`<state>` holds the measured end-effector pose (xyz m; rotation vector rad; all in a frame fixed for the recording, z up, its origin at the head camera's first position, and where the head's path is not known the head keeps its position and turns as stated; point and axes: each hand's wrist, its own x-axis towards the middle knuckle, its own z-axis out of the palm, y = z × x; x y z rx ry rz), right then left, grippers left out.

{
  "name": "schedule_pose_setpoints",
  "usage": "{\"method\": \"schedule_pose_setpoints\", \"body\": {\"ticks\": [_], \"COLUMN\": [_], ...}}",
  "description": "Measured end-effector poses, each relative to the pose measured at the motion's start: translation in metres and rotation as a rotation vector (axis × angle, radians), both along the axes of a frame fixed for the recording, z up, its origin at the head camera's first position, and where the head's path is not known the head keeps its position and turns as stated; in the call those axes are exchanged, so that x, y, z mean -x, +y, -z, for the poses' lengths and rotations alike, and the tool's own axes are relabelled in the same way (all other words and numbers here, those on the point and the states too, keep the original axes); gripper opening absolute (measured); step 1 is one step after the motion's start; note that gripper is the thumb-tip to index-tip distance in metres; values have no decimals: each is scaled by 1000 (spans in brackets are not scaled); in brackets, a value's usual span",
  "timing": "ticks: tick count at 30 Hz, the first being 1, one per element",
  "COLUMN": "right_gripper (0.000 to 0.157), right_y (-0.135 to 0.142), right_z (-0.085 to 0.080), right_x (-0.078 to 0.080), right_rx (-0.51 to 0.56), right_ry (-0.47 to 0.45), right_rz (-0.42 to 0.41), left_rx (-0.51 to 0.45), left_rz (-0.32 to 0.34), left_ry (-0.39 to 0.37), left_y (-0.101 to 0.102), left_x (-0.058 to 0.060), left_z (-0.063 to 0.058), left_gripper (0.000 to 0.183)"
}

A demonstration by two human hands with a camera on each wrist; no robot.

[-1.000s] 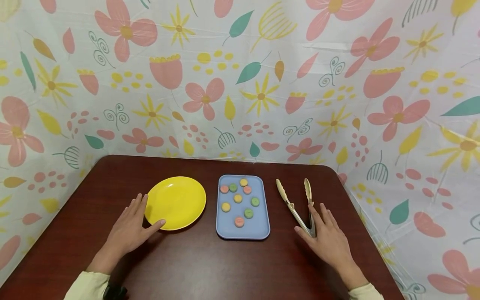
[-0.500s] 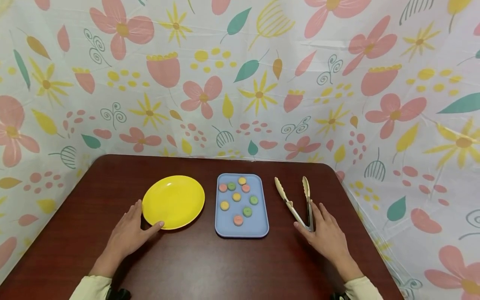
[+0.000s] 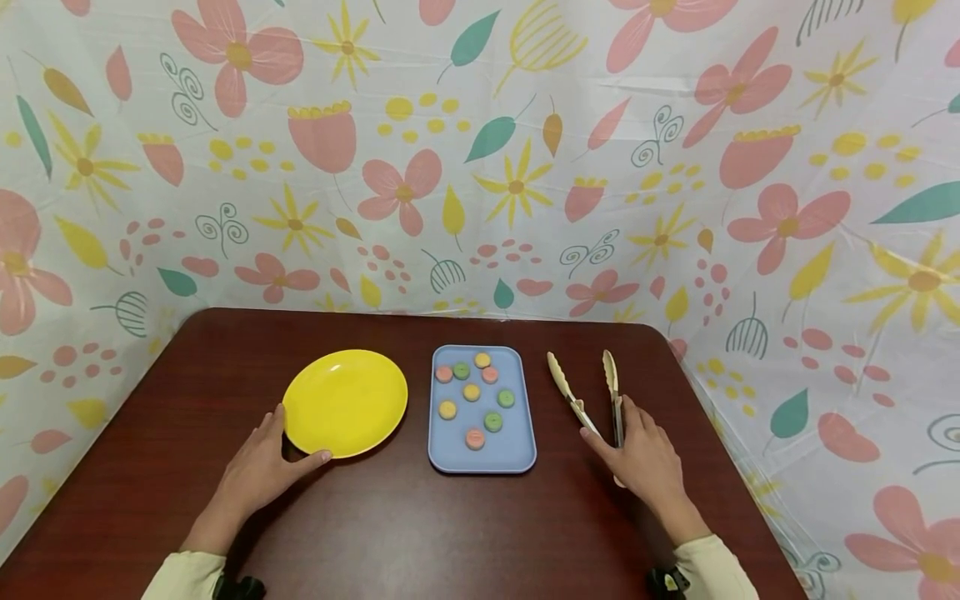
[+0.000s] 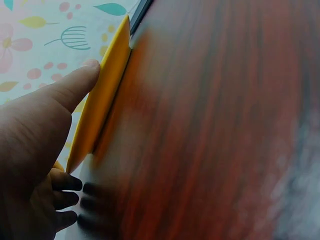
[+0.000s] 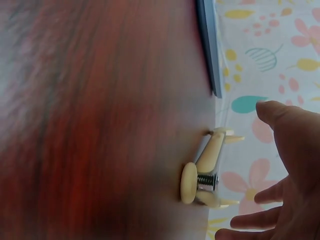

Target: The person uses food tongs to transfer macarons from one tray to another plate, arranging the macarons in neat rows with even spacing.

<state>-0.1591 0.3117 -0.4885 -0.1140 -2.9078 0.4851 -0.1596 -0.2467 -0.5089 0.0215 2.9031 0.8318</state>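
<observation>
In the head view, my left hand (image 3: 258,477) is at the near left rim of a round yellow plate (image 3: 347,402). Its thumb touches the rim in the left wrist view, where the plate (image 4: 103,95) appears edge-on; the other fingers are spread along the plate's left side. Metal tongs (image 3: 577,407) with cream tips lie spread on the table at right. My right hand (image 3: 647,458) hovers over their hinge end, thumb and fingers apart, hiding part of the handles. In the right wrist view the tongs (image 5: 210,155) are apart from the hand.
Between plate and tongs, a blue tray (image 3: 480,462) bears several small pink, green and yellow round pieces, such as a pink piece (image 3: 475,439). The dark wooden table (image 3: 420,533) meets a floral-patterned cloth wall (image 3: 480,167) at the back and sides.
My left hand has come lower against the plate's rim. The right hand has shifted a little leftward over the tongs' hinge end. The whole view has drifted slightly.
</observation>
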Motion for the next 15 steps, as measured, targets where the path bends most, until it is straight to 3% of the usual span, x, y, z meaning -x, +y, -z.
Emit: {"method": "schedule_pose_setpoints", "body": {"ticks": [15], "right_gripper": [124], "right_y": [-8], "right_z": [-2], "right_x": [14], "right_rx": [25], "right_ry": [-187], "right_rz": [87], "left_rx": [-38], "left_rz": [12], "left_ry": [-39], "left_y": [-2], "left_x": [2], "left_z": [0], "left_gripper": [138]}}
